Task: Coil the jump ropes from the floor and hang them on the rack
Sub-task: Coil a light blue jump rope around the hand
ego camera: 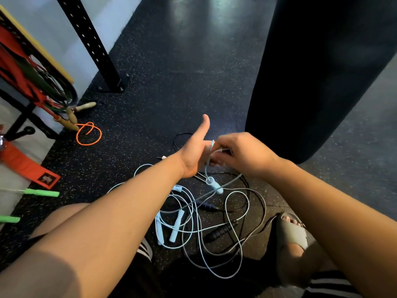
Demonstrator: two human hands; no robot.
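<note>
The left hand [194,157] is spread, thumb up — the right hand [240,154] pinches the blue rope [214,186] across its palm; punching bag [311,82] close right, bare floor [182,72] ahead — rack [25,67] far left.

Open speckled rubber floor [171,72] stretches ahead, the widest free path. On the right a large dark punching bag [311,72] walls off that side, close beside the right hand [240,153], which pinches a pale blue rope [207,167]. On the left stand a black perforated post [88,39] and the rack [21,120], with wooden handles [72,117] and an orange rope loop [89,134] at its foot. Below the left hand [196,151], tangled ropes [193,222] cover the floor beside a sandalled foot [294,233].
</note>
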